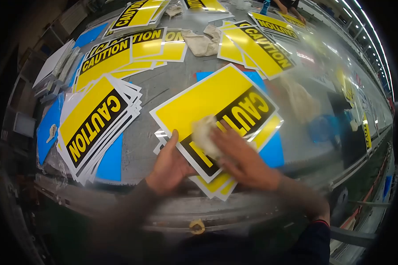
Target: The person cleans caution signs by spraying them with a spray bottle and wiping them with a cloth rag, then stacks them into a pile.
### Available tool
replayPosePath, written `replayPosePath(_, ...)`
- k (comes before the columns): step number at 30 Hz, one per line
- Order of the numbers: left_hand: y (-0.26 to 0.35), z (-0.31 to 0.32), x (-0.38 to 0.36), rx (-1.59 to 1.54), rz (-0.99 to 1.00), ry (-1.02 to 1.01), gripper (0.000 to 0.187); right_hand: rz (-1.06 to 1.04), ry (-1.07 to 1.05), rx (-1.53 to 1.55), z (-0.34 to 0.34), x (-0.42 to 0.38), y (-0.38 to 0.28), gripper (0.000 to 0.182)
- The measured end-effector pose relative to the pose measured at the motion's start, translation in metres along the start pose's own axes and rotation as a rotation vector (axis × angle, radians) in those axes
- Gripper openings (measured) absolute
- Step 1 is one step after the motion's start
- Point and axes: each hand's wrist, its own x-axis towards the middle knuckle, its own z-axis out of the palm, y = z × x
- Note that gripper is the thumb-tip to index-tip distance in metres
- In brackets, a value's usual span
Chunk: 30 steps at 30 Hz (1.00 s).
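Observation:
A yellow and black caution sign (pixel 183 104) with a white border lies tilted in front of me, on top of other signs (pixel 269 130). My left hand (pixel 170 165) grips its lower left edge, thumb at the edge and fingers partly hidden beneath. A whitish cloth (pixel 203 134) is pressed to the sign's face under my right hand (pixel 241 154), whose fingers lie over it. Both the cloth and that hand are blurred. To the left, a fanned stack of caution signs (pixel 90 115) rests on a blue sheet (pixel 110 161).
Farther back on the grey table (pixel 163 84) are more sign piles (pixel 106 55) and crumpled cloths (pixel 201 42). Another person's hand (pixel 298 15) shows at the far right, near a blue bottle (pixel 265 6). A yellow tape roll (pixel 197 226) sits by the near edge.

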Motion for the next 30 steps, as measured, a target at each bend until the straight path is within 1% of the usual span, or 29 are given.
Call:
replayPosePath(1, -0.002, 0.0, 0.0, 0.018, 0.003, 0.012, 0.064, -0.029, -0.068, 0.045, 0.018, 0.0, -0.009, 0.067)
replayPosePath(2, -0.006, -0.001, 0.001, 0.039, 0.005, 0.021, 0.065, -0.052, -0.093, -0.019, 0.031, 0.006, -0.021, 0.064)
replayPosePath(4, -0.009, -0.003, 0.001, 0.06, 0.02, 0.023, 0.065, -0.141, -0.036, -0.135, 0.05, 0.018, -0.019, 0.061)
replayPosePath(6, -0.007, -0.007, 0.0, 0.064, 0.047, 0.013, 0.065, -0.125, -0.026, -0.144, 0.042, 0.027, -0.012, 0.06)
replayPosePath(7, -0.008, -0.002, -0.003, 0.1, 0.078, -0.006, 0.065, -0.096, 0.032, -0.187, 0.041, 0.027, -0.004, 0.059)
replayPosePath(8, -0.011, -0.009, -0.002, 0.105, 0.062, -0.018, 0.054, -0.03, 0.05, -0.184, 0.039, 0.027, 0.011, 0.058)
replayPosePath(10, -0.021, 0.003, -0.006, 0.223, 0.152, 0.078, 0.047, 0.062, 0.133, -0.264, 0.031, 0.029, 0.048, 0.056)
replayPosePath(11, -0.023, 0.008, -0.007, 0.151, 0.154, 0.093, 0.046, 0.094, 0.145, -0.285, 0.022, 0.03, 0.065, 0.056)
replayPosePath(14, -0.026, 0.015, -0.011, 0.135, 0.153, 0.074, 0.045, 0.207, 0.201, -0.371, 0.002, 0.034, 0.118, 0.054)
replayPosePath(16, -0.031, 0.016, -0.01, 0.158, 0.16, 0.094, 0.043, 0.264, 0.232, -0.405, 0.0, 0.036, 0.107, 0.053)
replayPosePath(18, -0.035, 0.013, -0.008, 0.181, 0.169, 0.109, 0.043, 0.159, 0.124, -0.156, 0.029, 0.022, 0.066, 0.055)
replayPosePath(20, -0.037, 0.025, -0.012, 0.218, 0.198, 0.237, 0.042, 0.017, -0.022, -0.134, 0.032, 0.012, 0.041, 0.057)
replayPosePath(21, -0.037, 0.024, -0.01, 0.209, 0.181, 0.232, 0.042, -0.048, -0.093, -0.114, 0.033, 0.009, 0.035, 0.058)
replayPosePath(22, -0.037, 0.022, -0.009, 0.199, 0.165, 0.228, 0.042, 0.071, 0.006, -0.125, 0.023, 0.011, 0.054, 0.055)
replayPosePath(24, -0.04, 0.017, -0.007, 0.201, 0.197, 0.202, 0.042, 0.147, 0.046, -0.331, -0.014, 0.019, 0.104, 0.053)
replayPosePath(26, -0.041, 0.014, -0.007, 0.207, 0.214, 0.208, 0.042, 0.216, 0.209, -0.384, -0.029, 0.02, 0.157, 0.052)
replayPosePath(27, -0.04, 0.017, -0.009, 0.186, 0.222, 0.186, 0.041, 0.249, 0.221, -0.404, -0.033, 0.022, 0.16, 0.052)
replayPosePath(29, -0.04, 0.016, -0.008, 0.214, 0.208, 0.206, 0.041, 0.314, 0.246, -0.441, -0.035, 0.029, 0.166, 0.052)
replayPosePath(30, -0.04, 0.015, -0.008, 0.226, 0.205, 0.221, 0.041, 0.285, 0.257, -0.449, -0.024, 0.027, 0.157, 0.052)
